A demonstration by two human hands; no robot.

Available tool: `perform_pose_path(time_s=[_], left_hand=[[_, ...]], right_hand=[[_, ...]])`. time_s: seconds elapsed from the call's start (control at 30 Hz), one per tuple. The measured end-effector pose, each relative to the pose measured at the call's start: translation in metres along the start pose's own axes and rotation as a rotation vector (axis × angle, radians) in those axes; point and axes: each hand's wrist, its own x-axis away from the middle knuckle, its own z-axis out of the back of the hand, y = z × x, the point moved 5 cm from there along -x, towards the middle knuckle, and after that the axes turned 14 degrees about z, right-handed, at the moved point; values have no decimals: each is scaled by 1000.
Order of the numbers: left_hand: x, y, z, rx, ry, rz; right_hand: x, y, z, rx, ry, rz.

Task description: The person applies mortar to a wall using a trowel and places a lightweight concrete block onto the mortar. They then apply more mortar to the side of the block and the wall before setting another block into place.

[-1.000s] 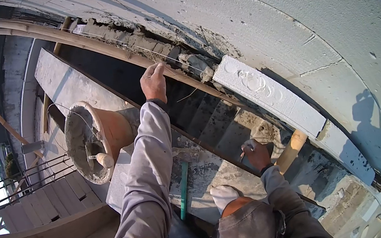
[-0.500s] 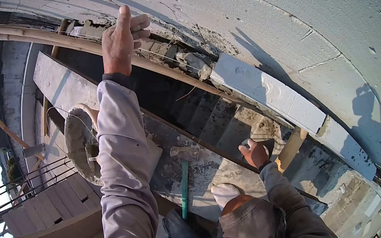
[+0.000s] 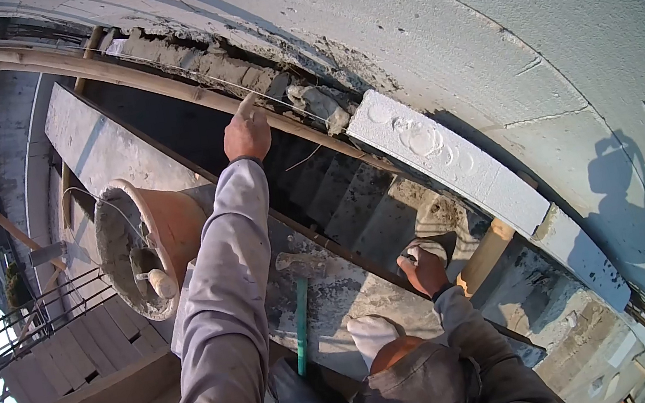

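Blockwork is the job in hand, and I judge this to be the checking step before the next unit goes down. The white block (image 3: 449, 157) already sits on the wall. Just left of its end runs the rough mortar bed (image 3: 193, 58), with the string line (image 3: 282, 101) stretched over it. My left hand (image 3: 246, 136) reaches up to that string, left of the block. Its grip is curled in with only the forefinger out, tip at the line, and holds nothing that I can see. Below the block, my right hand (image 3: 425, 271) has its grip closed round the trowel (image 3: 439, 244), most of the blade hidden behind my fingers. Well left of the block and lower stands the mortar bucket (image 3: 176, 223), a tool handle poking out of the mix. The green-handled hammer (image 3: 300, 321) lies on the board between bucket and trowel. The next move, as I read it, calls for fresh mortar levelled to the line, without knocking the string.
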Motion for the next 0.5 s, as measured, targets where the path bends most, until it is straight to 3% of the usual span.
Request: perform_pose_path(time_s=[0.07,0.13,0.23,0.3,0.5], left_hand=[[-9,18,-4,-463,97,-87],[-4,41,-2,-627,138,-219],[-27,39,-6,-829,155,-209],[-31,38,-12,-1000,40,-263],[-9,41,0,-606,204,-298]], right_hand=[[0,-4,0,86,24,100],[0,-11,4,54,-7,62],[3,-13,7,43,18,55],[5,-8,5,33,2,61],[7,-5,8,42,-62,62]])
